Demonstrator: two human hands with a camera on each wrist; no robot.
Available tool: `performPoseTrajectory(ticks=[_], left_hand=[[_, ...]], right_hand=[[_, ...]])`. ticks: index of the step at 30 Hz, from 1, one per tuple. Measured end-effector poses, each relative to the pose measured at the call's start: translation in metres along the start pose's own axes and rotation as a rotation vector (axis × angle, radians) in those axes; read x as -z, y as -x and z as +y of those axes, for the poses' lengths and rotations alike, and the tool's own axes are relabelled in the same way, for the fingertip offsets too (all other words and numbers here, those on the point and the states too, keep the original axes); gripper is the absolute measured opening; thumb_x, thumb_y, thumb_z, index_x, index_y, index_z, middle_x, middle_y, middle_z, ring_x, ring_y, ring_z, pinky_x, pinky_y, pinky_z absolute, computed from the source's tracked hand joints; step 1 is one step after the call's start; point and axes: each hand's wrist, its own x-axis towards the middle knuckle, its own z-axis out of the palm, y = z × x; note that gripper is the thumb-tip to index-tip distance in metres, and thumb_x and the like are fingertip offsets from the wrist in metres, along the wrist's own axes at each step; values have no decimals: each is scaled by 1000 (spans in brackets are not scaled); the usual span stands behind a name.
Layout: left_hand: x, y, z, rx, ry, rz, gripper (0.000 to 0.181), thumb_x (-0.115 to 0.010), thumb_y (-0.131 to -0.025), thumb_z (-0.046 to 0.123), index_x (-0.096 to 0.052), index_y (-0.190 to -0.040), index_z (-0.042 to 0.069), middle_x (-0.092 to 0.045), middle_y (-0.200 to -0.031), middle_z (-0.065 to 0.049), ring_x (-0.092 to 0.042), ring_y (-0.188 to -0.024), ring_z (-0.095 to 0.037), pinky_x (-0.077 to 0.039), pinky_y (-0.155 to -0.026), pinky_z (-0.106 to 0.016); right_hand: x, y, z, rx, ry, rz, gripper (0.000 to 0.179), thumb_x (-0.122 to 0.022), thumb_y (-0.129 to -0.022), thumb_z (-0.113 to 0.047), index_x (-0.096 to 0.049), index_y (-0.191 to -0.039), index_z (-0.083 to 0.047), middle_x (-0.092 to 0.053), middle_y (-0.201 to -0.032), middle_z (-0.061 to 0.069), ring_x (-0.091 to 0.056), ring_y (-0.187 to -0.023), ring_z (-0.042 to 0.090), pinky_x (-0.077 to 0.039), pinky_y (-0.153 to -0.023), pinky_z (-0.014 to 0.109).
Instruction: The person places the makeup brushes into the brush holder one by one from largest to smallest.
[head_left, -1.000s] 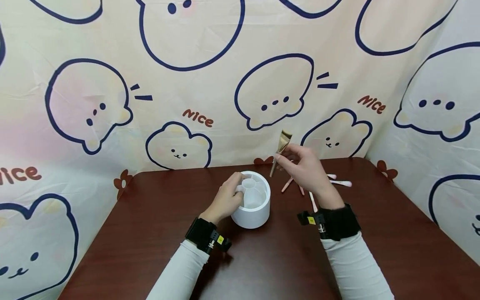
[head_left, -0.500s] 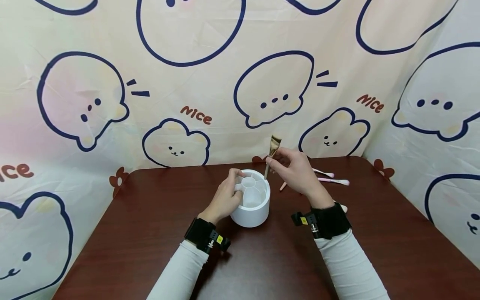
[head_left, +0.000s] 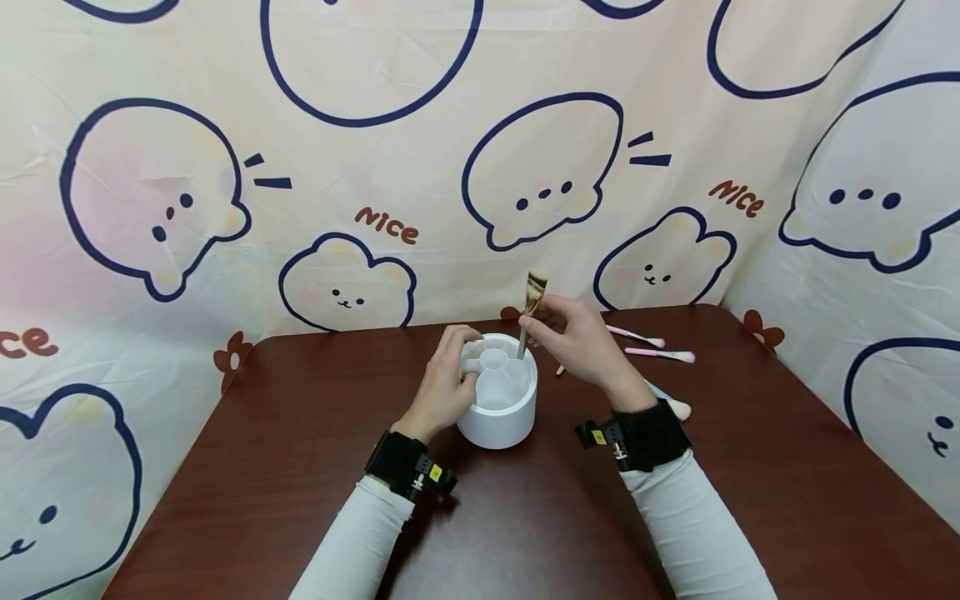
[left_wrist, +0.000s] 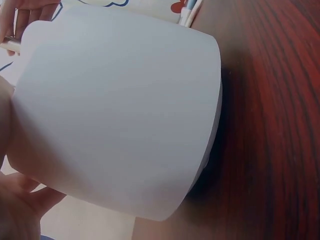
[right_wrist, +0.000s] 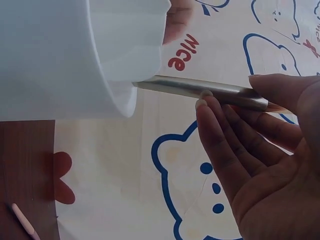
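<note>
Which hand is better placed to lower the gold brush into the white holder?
Probably the right hand: it pinches the gold brush, lower end at the white holder, which the left hand grips.

A pale cream cloth wall [head_left: 435,167] with dark blue bear drawings [head_left: 348,283] hangs behind a dark brown, wooden-looking surface [head_left: 300,467] with rounded back corners. Brown-red "Nice" words [head_left: 386,226] and small brown-red flowers [head_left: 237,350] dot the cloth. A soft, light patch [head_left: 510,525] shines on the surface's front.
</note>
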Motion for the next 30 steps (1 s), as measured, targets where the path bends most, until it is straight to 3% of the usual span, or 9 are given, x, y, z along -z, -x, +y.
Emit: performPoseTrajectory(ticks=[5, 9, 16, 23, 30], left_hand=[[0, 0, -1, 12, 11, -6, 41, -56, -84, -14, -53, -117, 9, -54, -119, -4, -54, -101, -22, -48, -81, -38], [0, -1, -2, 31, 42, -47, 32, -55, -89, -12, -58, -114, 8, -65, -114, -7, -58, -97, -20, -51, -86, -39], [0, -2, -5, 104, 87, -147, 35, -49, -96, -7, -61, -125, 8, -67, -124, -7, -61, -104, -18, -51, -92, -41], [-1, -1, -5, 127, 114, -192, 37, -45, -100, -3, -60, -130, 11, -66, -128, -3, -60, -111, -17, -51, -96, -43], [1, -1, -2, 167, 126, -218, 35, -44, -102, -1, -58, -130, 14, -66, -127, -4, -61, -110, -18, -51, -95, -44]], right_hand=[[-3, 0, 0, 16, -7, 20, 23, -66, -101, -23, -71, -113, -4, -75, -100, 10, -73, -85, 28, -57, -73, 33], [-4, 0, -3, 39, -3, 51, 19, -67, -100, -22, -71, -109, -5, -75, -97, 9, -73, -83, 24, -58, -73, 33], [-6, -1, -6, 52, -9, 68, 19, -67, -100, -21, -71, -111, -5, -76, -98, 10, -73, -86, 27, -58, -76, 36], [-8, -3, -5, 89, -33, 116, 20, -66, -101, -17, -70, -114, -3, -76, -99, 11, -74, -84, 26, -57, -74, 30], [-17, -4, -1, 90, 34, 50, 21, -65, -102, -18, -70, -115, -3, -75, -104, 11, -71, -88, 26, -57, -77, 42]])
